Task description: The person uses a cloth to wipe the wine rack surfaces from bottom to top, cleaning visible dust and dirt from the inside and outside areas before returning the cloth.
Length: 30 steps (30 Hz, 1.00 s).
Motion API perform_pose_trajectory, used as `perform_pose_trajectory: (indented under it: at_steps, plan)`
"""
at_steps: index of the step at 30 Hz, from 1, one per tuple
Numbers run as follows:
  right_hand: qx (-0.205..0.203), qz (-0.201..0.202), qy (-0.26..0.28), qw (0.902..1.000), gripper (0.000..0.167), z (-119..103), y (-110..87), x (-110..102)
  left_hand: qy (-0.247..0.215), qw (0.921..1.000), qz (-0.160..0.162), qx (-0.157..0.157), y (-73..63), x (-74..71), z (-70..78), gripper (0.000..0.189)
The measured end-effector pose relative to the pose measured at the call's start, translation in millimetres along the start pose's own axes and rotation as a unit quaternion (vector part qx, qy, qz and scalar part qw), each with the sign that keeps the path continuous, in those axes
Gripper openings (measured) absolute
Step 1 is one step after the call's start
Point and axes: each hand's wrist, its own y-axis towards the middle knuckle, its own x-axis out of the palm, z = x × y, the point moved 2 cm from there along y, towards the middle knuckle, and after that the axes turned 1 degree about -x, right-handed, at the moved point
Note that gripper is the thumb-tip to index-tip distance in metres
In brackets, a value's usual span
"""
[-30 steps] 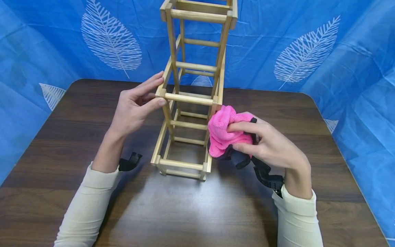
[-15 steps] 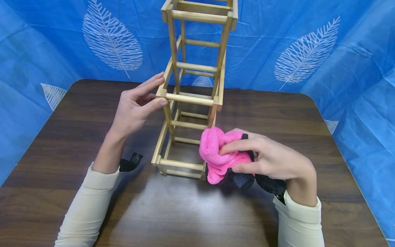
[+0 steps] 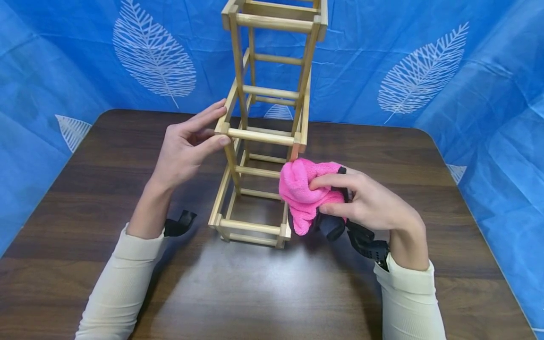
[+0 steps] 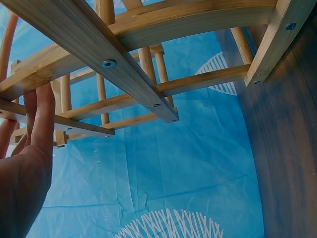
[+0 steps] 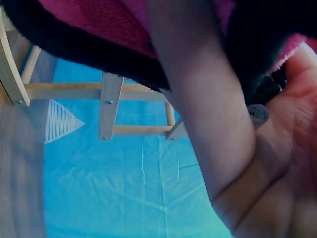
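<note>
1. Near the center of the head view, a wooden rack (image 3: 260, 136) stands on the brown table (image 3: 238, 293), its 3 visible tiers rising until the top edge of the frame cuts it off.
2. Left of center, the left hand (image 3: 180, 146) pinches the front left corner of the middle tier, thumb at the front and fingers along the side rail; the gap between them is just the wood's thickness.
3. Right of center, the right hand (image 3: 374, 203) grips a bunched pink cloth (image 3: 299, 184) with dark edging, thumb and fingers closed into its folds. The cloth covers part of the rack's front right upright, below the middle tier; how far it wraps around cannot be told.
4. Cream sleeves (image 3: 112, 283) run down to the lower left and lower right, with black straps (image 3: 180, 223) at the 2 wrists.
5. Across the upper frame hangs a blue backdrop (image 3: 331, 85) with white leaf prints (image 3: 153, 56).
</note>
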Motion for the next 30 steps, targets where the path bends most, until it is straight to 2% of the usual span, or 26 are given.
perform_pose_trajectory:
  at_steps: [10,15,19,22,25,30]
  plan:
    - [0.014,0.008,-0.002,0.9999,0.037,8,-5.4,-5,-0.007,1.0,-0.002,0.004,0.2,0.6,-0.9,0.049]
    - [0.017,0.014,-0.004,0.9998,0.038,9,-7.6,-8,-0.021,0.9997,-0.003,-0.008,-0.9,1.5,0.9,0.049]
    - [0.002,0.035,-0.009,0.9993,0.041,8,-9.8,-11,0.028,0.9988,-0.01,-0.04,-2.3,3.5,8.3,0.049]
    - [-0.01,0.069,-0.009,0.9975,0.043,8,-11.4,-15,0.092,0.993,-0.018,-0.071,-4.9,7.0,17.3,0.052]
    - [-0.011,0.124,-0.014,0.9921,0.045,8,-12.7,-21,0.142,0.9849,-0.017,-0.097,-7.8,12.5,26.0,0.056]
    - [0.003,0.227,-0.037,0.9732,0.044,7,-14.4,-30,0.188,0.9753,0.023,-0.113,-8.3,18.2,31.0,0.057]
